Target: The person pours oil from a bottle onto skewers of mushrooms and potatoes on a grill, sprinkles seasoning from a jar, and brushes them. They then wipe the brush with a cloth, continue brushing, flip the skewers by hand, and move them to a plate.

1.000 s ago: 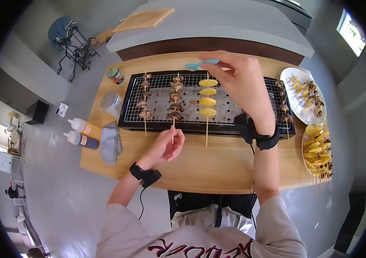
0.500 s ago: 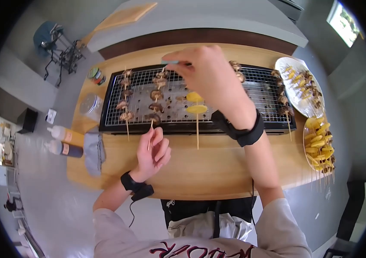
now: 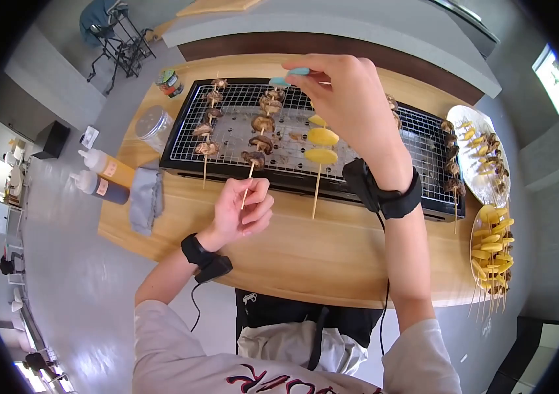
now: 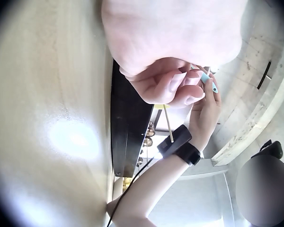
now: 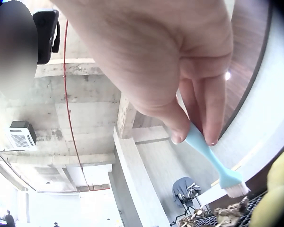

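Observation:
In the head view my left hand (image 3: 243, 207) pinches the bare stick end of a mushroom skewer (image 3: 262, 125) that lies across the grill (image 3: 279, 180). My right hand (image 3: 358, 105) holds a light blue basting brush (image 5: 210, 158) between thumb and fingers. White bristles (image 5: 237, 190) point down near the mushrooms in the right wrist view. In the head view the brush head overlaps the far end of the held skewer. A potato-slice skewer (image 3: 322, 136) lies right of it, partly hidden under my right hand.
More mushroom skewers lie on the grill, one at the left (image 3: 204, 131) and one at the right (image 3: 452, 151). Plates of skewers (image 3: 493, 246) stand at the table's right side. Sauce bottles (image 3: 109, 167), a grey cloth (image 3: 146, 200) and jars (image 3: 153, 125) stand at the left.
My right hand has moved the brush left from above the potato skewer to the far end of the mushroom skewer. The left hand keeps its pinch on the stick. The head view has shifted.

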Demonstrator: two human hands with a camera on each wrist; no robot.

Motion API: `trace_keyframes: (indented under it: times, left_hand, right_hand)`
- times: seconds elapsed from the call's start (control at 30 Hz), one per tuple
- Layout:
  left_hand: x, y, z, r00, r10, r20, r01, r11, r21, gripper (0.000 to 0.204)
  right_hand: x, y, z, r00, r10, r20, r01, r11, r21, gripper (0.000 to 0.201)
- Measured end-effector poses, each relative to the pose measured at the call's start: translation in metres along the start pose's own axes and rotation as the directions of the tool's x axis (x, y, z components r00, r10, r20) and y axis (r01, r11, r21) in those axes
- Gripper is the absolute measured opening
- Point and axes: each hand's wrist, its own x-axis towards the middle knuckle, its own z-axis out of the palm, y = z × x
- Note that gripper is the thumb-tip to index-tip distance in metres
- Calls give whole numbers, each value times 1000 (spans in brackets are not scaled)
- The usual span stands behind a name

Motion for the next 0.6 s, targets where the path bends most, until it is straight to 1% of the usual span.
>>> trace_keyframes:
  times: [0.07,0.1,0.17,0.3,0.4,0.5,0.6]
  left_hand:
    - [1,0,1,999,-44,0,44,999,4,45]
    - [2,0,1,999,-46,3,46,999,2,45]
    - [3,0,-1,999,-52,15,52,998,25,45]
    - [2,-1,-4,999,-45,20,45,998,36,45]
    - [3,0,-2,999,-36,35,34,998,62,45]
    - [2,0,-1,999,-27,43,23,996,89,45]
    - [3,0,-1,1000,-20,20,18,996,90,45]
  right_hand:
    - [-1,4,-1,996,-81,-42,81,997,-4,16]
    - [0,7,-1,996,-78,-42,78,997,-7,16]
    - [1,14,3,1000,-21,-11,21,1000,10,15]
    - [0,20,7,998,-57,-15,57,998,0,18]
    - [0,18,7,998,-59,-8,59,998,-16,18]
    - [0,14,7,998,-62,-31,62,998,2,13]
    - [0,15,5,997,-71,-3,71,997,7,13]
